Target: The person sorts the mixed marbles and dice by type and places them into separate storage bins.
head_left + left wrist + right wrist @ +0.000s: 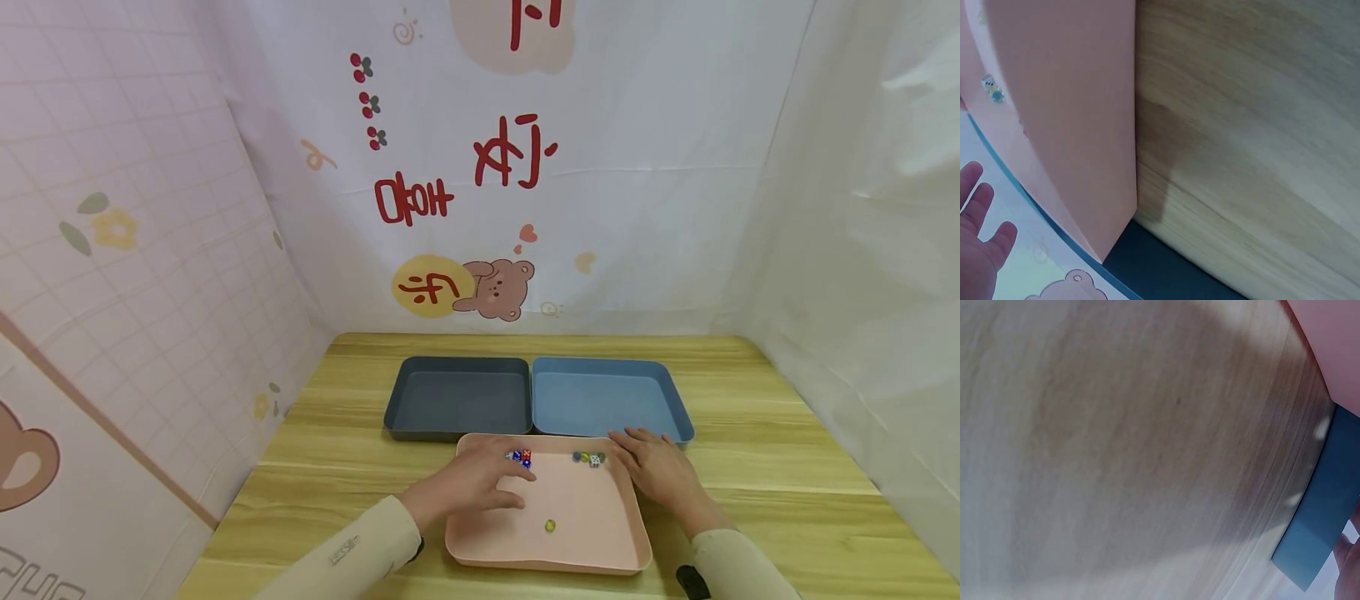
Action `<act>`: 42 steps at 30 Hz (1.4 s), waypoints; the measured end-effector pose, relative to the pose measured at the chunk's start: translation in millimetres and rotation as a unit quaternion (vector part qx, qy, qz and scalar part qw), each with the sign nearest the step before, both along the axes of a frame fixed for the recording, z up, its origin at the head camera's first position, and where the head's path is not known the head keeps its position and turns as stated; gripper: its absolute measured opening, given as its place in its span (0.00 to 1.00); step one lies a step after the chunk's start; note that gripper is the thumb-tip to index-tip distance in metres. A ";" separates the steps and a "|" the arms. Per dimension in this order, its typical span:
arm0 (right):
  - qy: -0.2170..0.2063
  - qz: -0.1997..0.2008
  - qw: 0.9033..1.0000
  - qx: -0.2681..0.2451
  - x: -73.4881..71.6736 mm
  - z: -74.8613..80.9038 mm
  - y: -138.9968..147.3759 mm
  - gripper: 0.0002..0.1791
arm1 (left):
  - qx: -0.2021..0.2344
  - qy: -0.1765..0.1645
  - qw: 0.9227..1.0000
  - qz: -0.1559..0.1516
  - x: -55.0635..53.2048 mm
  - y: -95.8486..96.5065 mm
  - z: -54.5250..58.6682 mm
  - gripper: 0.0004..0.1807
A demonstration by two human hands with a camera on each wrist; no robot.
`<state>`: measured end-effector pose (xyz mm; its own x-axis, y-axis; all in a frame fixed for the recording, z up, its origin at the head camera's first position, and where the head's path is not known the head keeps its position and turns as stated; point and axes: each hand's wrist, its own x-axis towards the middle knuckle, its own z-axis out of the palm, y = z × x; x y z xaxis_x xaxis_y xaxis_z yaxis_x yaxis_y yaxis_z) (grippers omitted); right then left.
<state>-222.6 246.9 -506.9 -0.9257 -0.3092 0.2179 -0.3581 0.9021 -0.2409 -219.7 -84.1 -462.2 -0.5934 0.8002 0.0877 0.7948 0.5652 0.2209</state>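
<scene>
A pink tray [577, 550] holds small dice and marbles. My left hand [468, 482] hovers over its left side with the fingers spread and nothing gripped; they also show apart in the left wrist view. Close by its fingers lie blue dice [517, 456] and a red die [527, 455], partly hidden by the hand. My right hand [663, 471] lies at the tray's back right corner, fingers extended over the rim towards the blue tray [607, 400]. Beside those fingertips sit a white die [595, 460] and several marbles [577, 457]. A yellow marble [551, 526] rests alone nearer the front.
Behind the pink tray, a dark grey tray [457, 404] stands side by side with the blue one. All sit on a wood-grain table [780, 475]. White printed cloth [637, 208] closes off the back and both sides.
</scene>
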 end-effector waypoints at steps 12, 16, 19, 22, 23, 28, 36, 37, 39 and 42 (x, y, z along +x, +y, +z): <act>0.003 0.000 1.000 -0.004 -0.9 -1.6 1.3 0.21 | -0.027 -0.002 0.999 -0.039 -2.6 21.0 -9.0 0.14; 0.001 0.000 1.000 -0.005 -1.1 -1.4 1.6 0.21 | -0.041 0.005 0.998 -0.054 -2.0 26.7 -14.3 0.13; -0.002 0.000 1.000 -0.005 -1.1 -1.2 1.6 0.21 | -0.041 -0.010 0.997 -0.061 -0.4 28.9 -17.1 0.13; -0.002 0.000 1.000 -0.005 -1.2 -1.2 1.6 0.21 | -0.038 -0.017 0.997 -0.067 1.1 29.5 -19.7 0.12; -0.002 0.000 1.000 -0.005 -1.3 -1.2 1.6 0.21 | -0.036 -0.019 0.997 -0.068 1.5 29.4 -20.2 0.12; -0.002 0.001 1.000 -0.004 -1.7 -1.5 1.6 0.21 | -0.036 -0.009 0.997 -0.073 2.1 29.4 -23.4 0.10; -0.003 0.000 1.000 -0.005 -1.9 -2.0 2.0 0.21 | -0.043 0.000 0.996 -0.079 2.4 31.0 -25.2 0.07; -0.003 0.000 1.000 -0.005 -1.7 -1.9 2.0 0.21 | -0.045 -0.001 0.996 -0.078 2.7 31.3 -25.3 0.07; -0.002 0.001 1.000 -0.005 -1.1 -1.6 1.8 0.21 | -0.047 -0.004 0.996 -0.076 3.4 31.7 -25.6 0.07; -0.003 0.002 1.000 -0.006 -0.3 -1.0 1.3 0.21 | -0.047 -0.010 0.996 -0.075 4.9 31.7 -26.4 0.06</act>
